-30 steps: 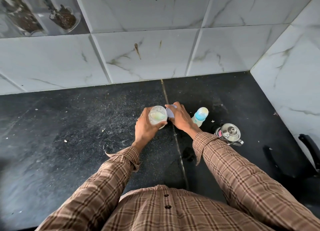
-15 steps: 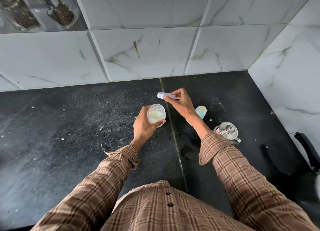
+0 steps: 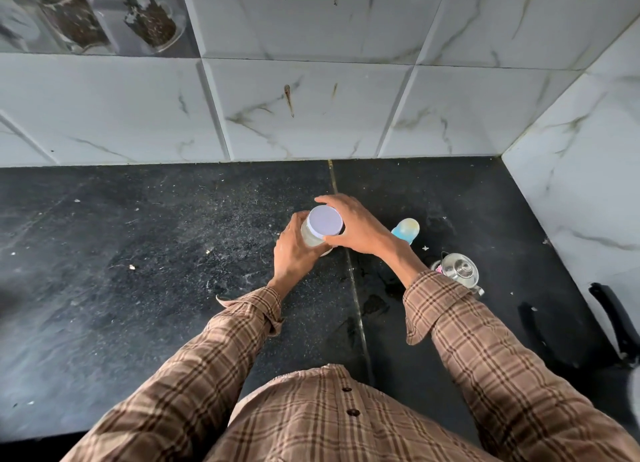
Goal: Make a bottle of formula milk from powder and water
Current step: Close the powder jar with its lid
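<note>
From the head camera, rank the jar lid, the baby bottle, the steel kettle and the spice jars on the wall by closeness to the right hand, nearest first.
Measured from the right hand:
1. Jar lid: under its fingers, touching.
2. Baby bottle: just to its right on the counter.
3. Steel kettle: farther right, nearer the person.
4. Spice jars: up on the wall, far left.

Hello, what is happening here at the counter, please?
A person stands at a black counter. Their left hand grips a clear powder jar, and their right hand holds its pale lilac lid on top of it. A baby bottle and a small steel kettle stand to the right, untouched.
</note>
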